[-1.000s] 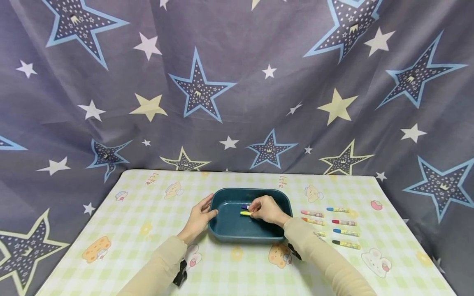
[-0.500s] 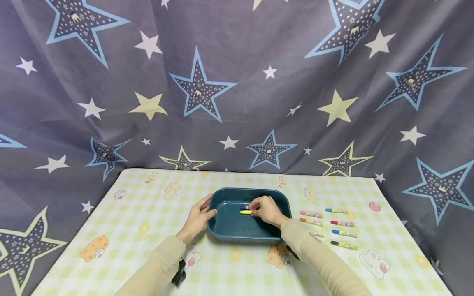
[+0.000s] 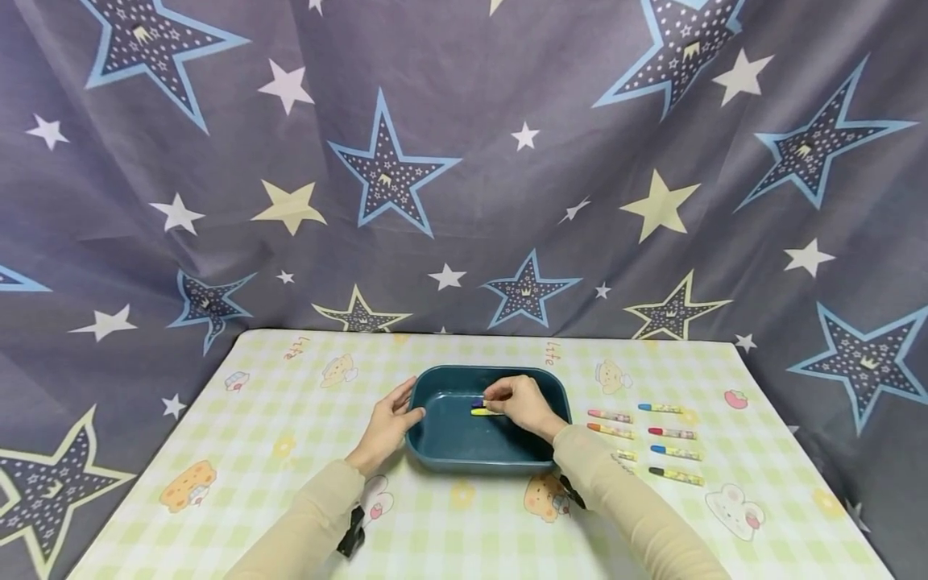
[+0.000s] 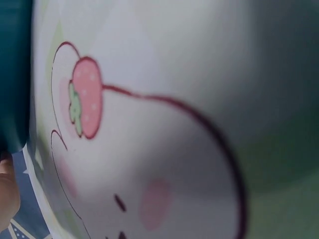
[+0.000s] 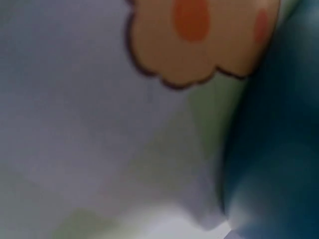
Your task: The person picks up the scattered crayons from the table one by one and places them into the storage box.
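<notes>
A dark teal rectangular tub (image 3: 464, 463) stands on the table in the head view. At its left end my left hand (image 3: 384, 427) grips the wall, thumb at the rim and fingers along the outside. Inside the tub, my right hand (image 3: 524, 404) has its fingertips pinched at the right ends of two crayons lying side by side, a purple one (image 3: 477, 403) and a yellow one (image 3: 486, 412). Which of them the fingers hold is hard to tell. Only a bit of a left-hand finger (image 4: 7, 191) shows in the left wrist view; the right wrist view shows no hand.
Right of the tub lie several crayons in loose columns, among them a pink one (image 3: 611, 416), an orange one (image 3: 611, 431), a red one (image 3: 673, 433) and a black one (image 3: 676, 476). One is partly behind the right sleeve (image 3: 616, 475). A star-patterned curtain (image 3: 464, 209) hangs behind the table.
The right fingertips have shifted slightly away from me, from the yellow crayon's end toward the purple one; more of the yellow crayon shows. The left hand keeps its place on the tub.
</notes>
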The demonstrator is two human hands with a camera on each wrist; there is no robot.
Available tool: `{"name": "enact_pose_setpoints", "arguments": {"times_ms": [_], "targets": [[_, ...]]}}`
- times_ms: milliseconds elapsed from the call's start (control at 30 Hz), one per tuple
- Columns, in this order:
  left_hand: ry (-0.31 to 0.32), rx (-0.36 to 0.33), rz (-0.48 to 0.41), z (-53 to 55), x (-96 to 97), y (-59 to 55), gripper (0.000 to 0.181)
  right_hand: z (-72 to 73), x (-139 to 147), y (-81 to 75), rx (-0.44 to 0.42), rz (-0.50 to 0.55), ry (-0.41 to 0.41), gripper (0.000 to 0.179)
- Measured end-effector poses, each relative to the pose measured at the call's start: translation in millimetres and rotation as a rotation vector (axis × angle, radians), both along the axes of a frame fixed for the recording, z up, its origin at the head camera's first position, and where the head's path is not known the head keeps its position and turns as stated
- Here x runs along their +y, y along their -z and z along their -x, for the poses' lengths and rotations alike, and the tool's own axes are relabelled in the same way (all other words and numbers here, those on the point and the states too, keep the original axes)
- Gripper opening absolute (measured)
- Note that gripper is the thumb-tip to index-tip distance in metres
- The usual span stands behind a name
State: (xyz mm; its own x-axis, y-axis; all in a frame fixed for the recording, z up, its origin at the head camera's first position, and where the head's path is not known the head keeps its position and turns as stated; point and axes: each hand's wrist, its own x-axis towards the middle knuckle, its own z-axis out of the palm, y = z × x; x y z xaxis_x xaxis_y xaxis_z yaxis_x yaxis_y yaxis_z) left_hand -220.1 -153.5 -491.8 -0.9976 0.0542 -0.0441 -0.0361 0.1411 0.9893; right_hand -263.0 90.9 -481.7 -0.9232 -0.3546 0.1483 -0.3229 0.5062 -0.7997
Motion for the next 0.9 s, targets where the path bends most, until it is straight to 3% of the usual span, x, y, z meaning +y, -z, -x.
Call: {"name": "enact_pose_setpoints", "arguments": {"times_ms": [133,467,667,900], "targets": [[-0.007,0.008,0.003,1.3,-2.3,0.3,0.060,1.0,-2,-3.3,-0.015,0.042,-0.007,0.014],[0.005,0.030,-0.013,3.6,-3.3,-2.8,0.060,3.5,9,-17.1,-0.151,0.275,-0.067,0.027],[-0.002,0.030,-0.025,1.6,-1.5,-1.8,0.060,-4.3,33,-44.3,-0.086,0.235,-0.025,0.027],[0.001,0.012,-0.022,-0.6,0.6,0.1,0.060,-5.9,91,-61.7,-0.042,0.221,0.073,0.027]]}}
